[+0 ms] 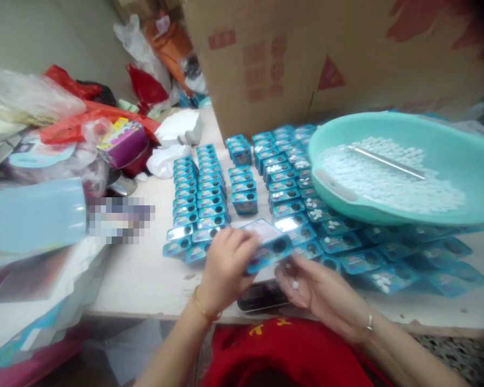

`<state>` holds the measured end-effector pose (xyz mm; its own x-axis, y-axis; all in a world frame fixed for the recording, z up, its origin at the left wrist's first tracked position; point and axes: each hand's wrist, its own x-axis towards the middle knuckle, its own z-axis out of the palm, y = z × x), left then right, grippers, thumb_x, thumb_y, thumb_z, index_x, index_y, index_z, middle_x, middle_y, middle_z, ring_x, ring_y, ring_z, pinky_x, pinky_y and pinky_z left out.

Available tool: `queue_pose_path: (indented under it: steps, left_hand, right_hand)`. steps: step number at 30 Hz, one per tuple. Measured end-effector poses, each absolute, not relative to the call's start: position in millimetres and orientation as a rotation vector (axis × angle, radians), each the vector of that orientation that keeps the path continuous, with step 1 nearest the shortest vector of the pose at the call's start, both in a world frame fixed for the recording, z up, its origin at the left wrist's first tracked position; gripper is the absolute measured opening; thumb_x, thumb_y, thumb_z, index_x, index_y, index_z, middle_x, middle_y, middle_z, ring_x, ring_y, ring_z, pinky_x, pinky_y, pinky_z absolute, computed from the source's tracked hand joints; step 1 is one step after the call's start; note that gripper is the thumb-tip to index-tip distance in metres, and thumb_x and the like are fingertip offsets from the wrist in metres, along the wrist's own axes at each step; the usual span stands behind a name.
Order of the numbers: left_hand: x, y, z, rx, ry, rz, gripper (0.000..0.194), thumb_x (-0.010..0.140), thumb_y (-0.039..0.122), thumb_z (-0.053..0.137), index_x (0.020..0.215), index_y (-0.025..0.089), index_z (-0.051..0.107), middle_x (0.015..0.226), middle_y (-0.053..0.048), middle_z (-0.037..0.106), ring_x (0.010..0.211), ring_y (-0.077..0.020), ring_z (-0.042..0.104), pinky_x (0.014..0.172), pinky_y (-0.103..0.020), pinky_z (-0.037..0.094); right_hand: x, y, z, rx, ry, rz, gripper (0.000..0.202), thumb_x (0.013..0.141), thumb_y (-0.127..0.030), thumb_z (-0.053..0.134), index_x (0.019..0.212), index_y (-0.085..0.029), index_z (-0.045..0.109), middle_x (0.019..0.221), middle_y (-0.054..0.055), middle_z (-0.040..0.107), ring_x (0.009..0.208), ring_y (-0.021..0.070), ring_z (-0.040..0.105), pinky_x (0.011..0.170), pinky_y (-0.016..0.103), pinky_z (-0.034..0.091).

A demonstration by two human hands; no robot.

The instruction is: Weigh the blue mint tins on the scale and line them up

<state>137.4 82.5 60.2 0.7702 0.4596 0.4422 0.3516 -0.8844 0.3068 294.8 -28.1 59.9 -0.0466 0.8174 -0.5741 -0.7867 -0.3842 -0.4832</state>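
Note:
My left hand (227,262) is closed around a small blue box (269,253), which is tilted and has a dark round hole at one end. Just right of and below it, my right hand (326,295) is cupped palm up with a few small white tablets (295,285) in it; its fingertips come close to the box. Under both hands lies a dark flat device (263,295) with a pale rim, its kind unclear. Rows of similar blue boxes (212,208) stand beyond my hands, and some on the right bear white tablets (315,214) on top.
A turquoise basin (474,156) at the right holds many white tablets and a metal strip (387,162). A large cardboard box (294,64) stands behind the rows. Plastic bags (36,94), a purple box (125,144) and a light blue sheet (32,215) crowd the left side.

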Motion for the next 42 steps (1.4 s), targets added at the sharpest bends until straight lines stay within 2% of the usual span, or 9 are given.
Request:
queue_pose_path:
  steps: [3, 5, 11, 16, 22, 26, 34, 39, 42]
  left_hand:
    - [143, 82, 71, 2.955, 0.580, 0.801, 0.027, 0.082, 0.017, 0.053, 0.108, 0.018, 0.052, 0.100, -0.010, 0.062, 0.085, -0.0240, 0.051, 0.070, -0.037, 0.038]
    - [144, 84, 70, 3.007, 0.598, 0.802, 0.026, 0.081, 0.014, 0.052, 0.106, 0.018, 0.052, 0.099, -0.009, 0.063, 0.082, -0.0235, 0.050, 0.068, -0.036, 0.036]
    - [139, 83, 80, 3.057, 0.615, 0.907, 0.025, 0.083, 0.014, 0.053, 0.107, 0.020, 0.051, 0.100, -0.008, 0.064, 0.085, -0.0232, 0.052, 0.073, -0.037, 0.035]
    - [138, 83, 78, 3.058, 0.622, 0.800, 0.024, 0.084, 0.015, 0.051, 0.107, 0.019, 0.052, 0.101, -0.008, 0.064, 0.085, -0.0229, 0.053, 0.075, -0.038, 0.035]
    - [142, 88, 77, 3.169, 0.597, 0.679, 0.020, 0.087, 0.016, 0.046, 0.106, 0.018, 0.054, 0.098, -0.009, 0.063, 0.085, -0.0227, 0.052, 0.071, -0.036, 0.037]
    - [147, 96, 86, 3.246, 0.492, 0.577, 0.018, 0.091, 0.018, 0.042, 0.105, 0.017, 0.054, 0.094, -0.008, 0.061, 0.081, -0.0215, 0.051, 0.066, -0.033, 0.037]
    - [158, 111, 91, 3.292, 0.318, 0.420, 0.019, 0.093, 0.018, 0.040, 0.105, 0.017, 0.054, 0.091, -0.008, 0.060, 0.075, -0.0199, 0.050, 0.063, -0.033, 0.040]
    - [159, 154, 93, 2.966, 0.447, 0.746, 0.029, 0.088, 0.024, 0.050, 0.117, 0.017, 0.050, 0.100, -0.011, 0.060, 0.088, -0.0224, 0.054, 0.075, -0.035, 0.046]
    - [168, 216, 90, 2.800, 0.724, 1.076, 0.035, 0.085, 0.028, 0.057, 0.118, 0.021, 0.048, 0.108, -0.009, 0.058, 0.101, -0.0240, 0.055, 0.090, -0.040, 0.045]
  right_hand:
    - [289, -14, 56, -0.877, 0.023, 1.654, 0.026, 0.073, -0.037, 0.071, 0.073, -0.014, 0.060, 0.065, 0.003, 0.059, 0.050, 0.0089, 0.049, 0.042, 0.018, 0.033]
    - [288, -9, 54, -0.853, 0.057, 1.635, 0.024, 0.076, -0.036, 0.068, 0.074, -0.013, 0.059, 0.066, 0.004, 0.060, 0.050, 0.0096, 0.050, 0.042, 0.018, 0.033]
    - [288, -6, 62, -0.750, 0.066, 1.635, 0.022, 0.081, -0.034, 0.064, 0.077, -0.013, 0.060, 0.064, 0.003, 0.058, 0.051, 0.0092, 0.051, 0.044, 0.018, 0.037]
    - [290, -7, 65, -0.799, 0.059, 1.609, 0.023, 0.079, -0.035, 0.068, 0.074, -0.014, 0.060, 0.066, 0.003, 0.059, 0.056, 0.0103, 0.053, 0.045, 0.018, 0.037]
    - [289, -9, 57, -0.870, -0.098, 1.519, 0.027, 0.075, -0.037, 0.073, 0.080, -0.014, 0.060, 0.070, 0.003, 0.060, 0.061, 0.0087, 0.052, 0.051, 0.017, 0.039]
    - [291, -7, 56, -0.900, -0.148, 1.497, 0.029, 0.072, -0.034, 0.075, 0.084, -0.013, 0.060, 0.067, 0.001, 0.060, 0.058, 0.0071, 0.049, 0.052, 0.016, 0.038]
    - [305, -4, 55, -0.884, -0.021, 1.506, 0.015, 0.069, -0.021, 0.072, 0.072, -0.013, 0.060, 0.068, 0.007, 0.065, 0.058, 0.0109, 0.054, 0.054, 0.020, 0.042]
    - [311, 1, 49, -0.856, -0.032, 1.533, 0.021, 0.078, -0.029, 0.068, 0.090, -0.012, 0.069, 0.077, 0.006, 0.063, 0.064, 0.0110, 0.056, 0.053, 0.019, 0.043]
    - [311, 3, 43, -0.868, -0.064, 1.560, 0.023, 0.075, -0.031, 0.072, 0.091, -0.014, 0.071, 0.079, 0.006, 0.063, 0.064, 0.0102, 0.055, 0.054, 0.018, 0.044]
